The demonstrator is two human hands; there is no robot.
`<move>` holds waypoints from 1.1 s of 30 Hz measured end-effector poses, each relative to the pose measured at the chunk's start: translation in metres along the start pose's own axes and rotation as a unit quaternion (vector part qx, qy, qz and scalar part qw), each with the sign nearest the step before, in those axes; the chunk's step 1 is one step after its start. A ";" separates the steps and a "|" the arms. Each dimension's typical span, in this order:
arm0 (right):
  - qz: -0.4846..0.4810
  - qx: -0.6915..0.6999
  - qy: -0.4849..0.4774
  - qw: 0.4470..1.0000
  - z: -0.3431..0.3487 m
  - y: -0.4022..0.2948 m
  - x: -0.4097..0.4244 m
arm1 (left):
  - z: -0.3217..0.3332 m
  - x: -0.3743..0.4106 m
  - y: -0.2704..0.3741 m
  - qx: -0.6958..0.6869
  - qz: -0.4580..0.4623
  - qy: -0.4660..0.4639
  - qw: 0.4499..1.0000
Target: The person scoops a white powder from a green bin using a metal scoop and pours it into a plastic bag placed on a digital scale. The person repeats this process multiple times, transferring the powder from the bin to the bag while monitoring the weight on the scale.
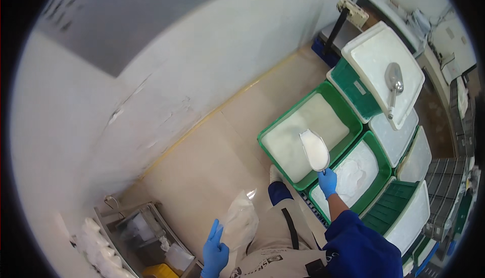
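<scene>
My right hand (327, 183), in a blue glove, grips a metal scoop (316, 152) heaped with white granular or powdery material. The scoop is over the edge between two green plastic tubs. One tub (310, 184) holds off-white material; the other tub (383, 153) holds bright white powder. At the lower middle, my left hand (215, 253), also gloved in blue, is beside a clear plastic bag (239, 221), its fingers against the bag's edge. How firmly it holds the bag cannot be told. The bag seems to contain something pale.
A second metal scoop (395, 77) lies on a white lid (373, 56) on stacked green tubs. More lidded tubs (411, 213) stand at the right. A platform scale (337, 37) is near the wall. At lower left stands a metal cart (151, 240) with plastic bags and a yellow container.
</scene>
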State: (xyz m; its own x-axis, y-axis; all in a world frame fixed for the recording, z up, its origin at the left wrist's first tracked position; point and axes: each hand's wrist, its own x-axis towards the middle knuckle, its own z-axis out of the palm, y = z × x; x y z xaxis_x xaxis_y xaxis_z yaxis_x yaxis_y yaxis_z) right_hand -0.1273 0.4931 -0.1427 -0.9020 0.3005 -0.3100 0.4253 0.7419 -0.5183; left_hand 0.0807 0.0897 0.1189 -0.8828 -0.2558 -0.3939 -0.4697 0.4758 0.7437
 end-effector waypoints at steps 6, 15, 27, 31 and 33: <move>-0.122 0.017 0.003 0.992 -0.047 -0.082 -0.049 | -0.032 -0.120 -0.057 -0.200 -0.049 0.154 0.966; -0.398 0.104 -0.160 0.897 -0.024 -0.226 -0.215 | -0.128 -0.332 -0.102 -0.493 -0.013 0.481 0.725; -0.614 0.034 -0.387 0.688 0.112 -0.431 -0.474 | -0.401 -0.610 -0.182 -0.237 -0.010 0.775 0.586; -0.639 0.026 -0.430 0.637 0.160 -0.469 -0.537 | -0.449 -0.649 -0.256 -0.097 -0.163 0.814 0.550; -0.644 0.031 -0.451 0.617 0.174 -0.484 -0.570 | -0.451 -0.661 -0.296 -0.089 -0.184 0.817 0.539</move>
State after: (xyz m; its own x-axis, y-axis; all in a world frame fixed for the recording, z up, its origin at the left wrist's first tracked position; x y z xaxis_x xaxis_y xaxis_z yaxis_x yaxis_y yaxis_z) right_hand 0.1937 -0.1412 0.1462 -0.0967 -0.9915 0.0876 -0.5743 -0.0164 -0.8185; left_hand 0.8040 -0.2620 0.4030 0.5204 -0.7738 0.3613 -0.4758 0.0886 0.8751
